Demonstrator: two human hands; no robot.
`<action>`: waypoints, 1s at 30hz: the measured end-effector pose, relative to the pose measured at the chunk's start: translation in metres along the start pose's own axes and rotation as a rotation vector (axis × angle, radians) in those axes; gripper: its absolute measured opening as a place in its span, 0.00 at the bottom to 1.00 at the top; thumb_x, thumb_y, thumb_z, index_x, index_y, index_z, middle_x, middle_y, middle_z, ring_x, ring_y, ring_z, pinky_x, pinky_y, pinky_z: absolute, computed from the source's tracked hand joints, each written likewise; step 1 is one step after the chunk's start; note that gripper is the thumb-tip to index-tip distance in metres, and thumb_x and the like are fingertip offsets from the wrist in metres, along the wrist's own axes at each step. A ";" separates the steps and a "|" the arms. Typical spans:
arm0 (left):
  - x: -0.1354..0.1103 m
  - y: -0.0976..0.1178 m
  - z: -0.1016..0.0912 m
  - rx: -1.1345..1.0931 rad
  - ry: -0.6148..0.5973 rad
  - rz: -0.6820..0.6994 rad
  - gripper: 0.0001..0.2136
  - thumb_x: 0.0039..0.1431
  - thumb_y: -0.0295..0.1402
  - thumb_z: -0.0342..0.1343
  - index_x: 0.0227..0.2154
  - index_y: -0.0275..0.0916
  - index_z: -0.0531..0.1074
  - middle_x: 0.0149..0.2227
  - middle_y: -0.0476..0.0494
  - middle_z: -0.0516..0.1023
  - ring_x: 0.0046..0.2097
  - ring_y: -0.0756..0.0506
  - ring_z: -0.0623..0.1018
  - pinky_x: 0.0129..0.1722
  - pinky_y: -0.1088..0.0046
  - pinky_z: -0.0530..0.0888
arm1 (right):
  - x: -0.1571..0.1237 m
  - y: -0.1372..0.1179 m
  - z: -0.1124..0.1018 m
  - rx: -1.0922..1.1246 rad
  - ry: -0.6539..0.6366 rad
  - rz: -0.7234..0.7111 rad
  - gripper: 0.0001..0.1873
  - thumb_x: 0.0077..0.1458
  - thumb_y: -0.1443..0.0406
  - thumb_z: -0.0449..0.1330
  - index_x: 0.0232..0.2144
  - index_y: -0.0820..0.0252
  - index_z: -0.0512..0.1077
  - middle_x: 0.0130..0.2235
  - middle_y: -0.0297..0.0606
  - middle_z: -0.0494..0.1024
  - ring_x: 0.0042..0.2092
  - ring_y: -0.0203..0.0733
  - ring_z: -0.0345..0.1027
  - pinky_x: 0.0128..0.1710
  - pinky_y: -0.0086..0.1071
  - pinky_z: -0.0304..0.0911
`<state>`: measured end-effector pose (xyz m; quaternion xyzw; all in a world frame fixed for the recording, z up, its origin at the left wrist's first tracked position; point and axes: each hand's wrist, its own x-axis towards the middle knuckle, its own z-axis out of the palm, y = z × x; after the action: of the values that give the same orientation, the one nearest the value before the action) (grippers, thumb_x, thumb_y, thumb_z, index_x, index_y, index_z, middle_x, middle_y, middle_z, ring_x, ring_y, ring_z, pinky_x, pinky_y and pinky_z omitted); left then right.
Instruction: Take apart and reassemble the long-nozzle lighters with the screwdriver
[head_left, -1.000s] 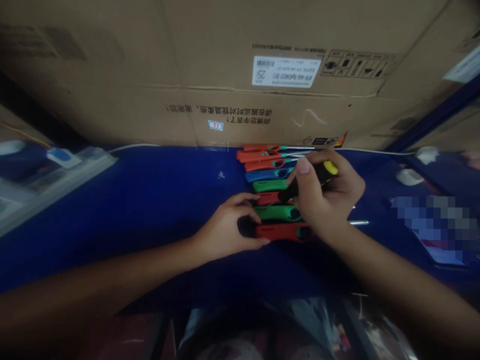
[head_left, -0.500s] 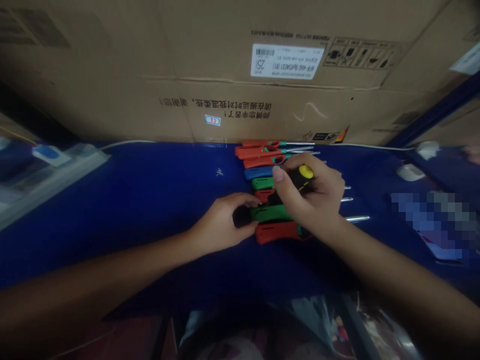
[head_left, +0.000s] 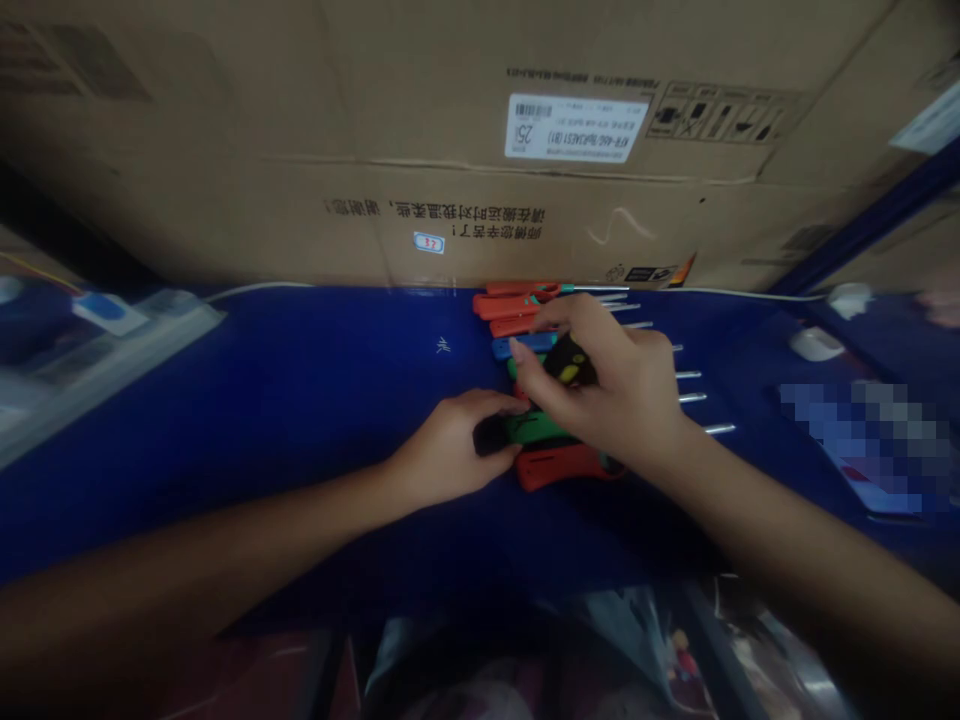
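Observation:
A row of several screwdrivers with red, blue and green handles [head_left: 559, 464] lies side by side on the blue table [head_left: 300, 400], metal shafts pointing right. My right hand [head_left: 607, 390] is closed around a black screwdriver with a yellow end [head_left: 568, 365], held over the middle of the row. My left hand [head_left: 450, 445] rests at the left ends of the handles, fingers curled against the butt of the green handle [head_left: 536, 428] and a small dark thing [head_left: 489, 436] I cannot make out.
A large cardboard box [head_left: 465, 140] stands along the back edge of the table. A clear plastic tray [head_left: 90, 340] sits at the far left. White objects [head_left: 814, 343] and a white cable lie at the right.
My right hand has moved left and down over the row, tipping the black and yellow screwdriver so its yellow end now points down. My left hand has closed in on the green handle's end.

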<state>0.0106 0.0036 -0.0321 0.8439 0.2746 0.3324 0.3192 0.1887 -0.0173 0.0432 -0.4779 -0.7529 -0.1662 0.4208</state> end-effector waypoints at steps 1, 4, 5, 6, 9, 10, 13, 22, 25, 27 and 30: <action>0.000 0.000 0.000 0.006 0.001 0.000 0.15 0.53 0.26 0.61 0.45 0.37 0.76 0.46 0.40 0.82 0.49 0.41 0.81 0.52 0.60 0.77 | 0.004 -0.001 -0.001 -0.069 -0.037 0.013 0.11 0.58 0.56 0.59 0.33 0.57 0.71 0.22 0.32 0.73 0.23 0.37 0.65 0.22 0.31 0.53; 0.000 0.001 -0.001 0.018 0.005 0.001 0.15 0.54 0.27 0.61 0.46 0.36 0.76 0.46 0.39 0.81 0.48 0.41 0.81 0.50 0.60 0.77 | 0.017 -0.005 -0.007 -0.175 -0.184 0.067 0.13 0.58 0.57 0.58 0.27 0.59 0.70 0.18 0.33 0.67 0.21 0.38 0.61 0.23 0.32 0.48; 0.000 0.001 -0.001 0.019 0.003 0.002 0.15 0.54 0.27 0.61 0.46 0.37 0.76 0.46 0.39 0.81 0.48 0.40 0.81 0.50 0.60 0.77 | 0.021 -0.006 -0.010 -0.159 -0.236 0.065 0.11 0.58 0.59 0.58 0.27 0.59 0.70 0.18 0.33 0.67 0.21 0.38 0.61 0.24 0.32 0.48; 0.000 0.001 -0.001 0.019 0.000 0.004 0.15 0.54 0.26 0.61 0.46 0.37 0.75 0.46 0.39 0.81 0.48 0.40 0.81 0.50 0.59 0.77 | 0.023 -0.007 -0.012 -0.122 -0.282 0.052 0.08 0.57 0.61 0.57 0.29 0.59 0.70 0.19 0.33 0.68 0.21 0.38 0.61 0.24 0.32 0.49; -0.001 0.000 0.000 0.023 0.001 0.002 0.15 0.54 0.26 0.61 0.46 0.37 0.75 0.47 0.39 0.81 0.49 0.40 0.80 0.51 0.60 0.77 | 0.023 -0.007 -0.018 0.027 -0.387 -0.017 0.10 0.56 0.66 0.54 0.41 0.61 0.69 0.23 0.32 0.70 0.22 0.38 0.61 0.25 0.32 0.50; -0.001 0.000 0.000 0.024 0.006 0.003 0.15 0.54 0.26 0.61 0.46 0.36 0.75 0.47 0.39 0.81 0.49 0.40 0.80 0.51 0.60 0.77 | 0.021 -0.006 -0.020 0.063 -0.402 -0.036 0.12 0.56 0.66 0.54 0.44 0.61 0.68 0.24 0.32 0.71 0.23 0.38 0.61 0.24 0.32 0.50; -0.002 -0.001 0.001 0.027 0.012 -0.003 0.15 0.54 0.27 0.61 0.46 0.36 0.74 0.46 0.39 0.82 0.49 0.40 0.80 0.51 0.60 0.77 | 0.015 -0.003 -0.022 0.107 -0.359 -0.079 0.07 0.59 0.62 0.56 0.39 0.59 0.68 0.23 0.30 0.70 0.22 0.35 0.60 0.23 0.31 0.51; 0.000 0.000 0.000 -0.002 0.003 -0.011 0.15 0.53 0.26 0.61 0.46 0.38 0.75 0.46 0.41 0.82 0.49 0.41 0.80 0.51 0.61 0.77 | 0.011 0.006 -0.018 0.117 -0.278 -0.133 0.05 0.59 0.63 0.56 0.38 0.57 0.68 0.32 0.35 0.76 0.30 0.39 0.69 0.27 0.32 0.57; 0.000 0.000 0.000 -0.010 0.002 -0.009 0.16 0.53 0.25 0.61 0.46 0.39 0.75 0.46 0.41 0.82 0.48 0.41 0.80 0.51 0.60 0.76 | 0.011 0.006 -0.018 0.146 -0.280 -0.123 0.04 0.60 0.64 0.56 0.38 0.57 0.68 0.30 0.34 0.75 0.29 0.39 0.69 0.27 0.33 0.58; -0.001 -0.001 0.001 -0.014 -0.001 -0.015 0.16 0.53 0.26 0.62 0.46 0.38 0.75 0.47 0.41 0.81 0.49 0.41 0.80 0.52 0.59 0.76 | 0.011 0.005 -0.019 0.170 -0.348 -0.117 0.09 0.59 0.65 0.55 0.43 0.58 0.67 0.34 0.37 0.76 0.33 0.42 0.71 0.30 0.33 0.61; 0.000 0.000 0.001 -0.004 -0.002 -0.017 0.15 0.52 0.26 0.62 0.45 0.37 0.75 0.46 0.40 0.81 0.48 0.40 0.80 0.51 0.60 0.76 | 0.012 0.004 -0.021 0.157 -0.358 -0.088 0.08 0.58 0.63 0.56 0.40 0.58 0.68 0.30 0.35 0.75 0.32 0.42 0.70 0.30 0.33 0.61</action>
<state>0.0107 0.0032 -0.0327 0.8414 0.2807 0.3292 0.3238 0.1995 -0.0221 0.0645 -0.4324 -0.8464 -0.0377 0.3087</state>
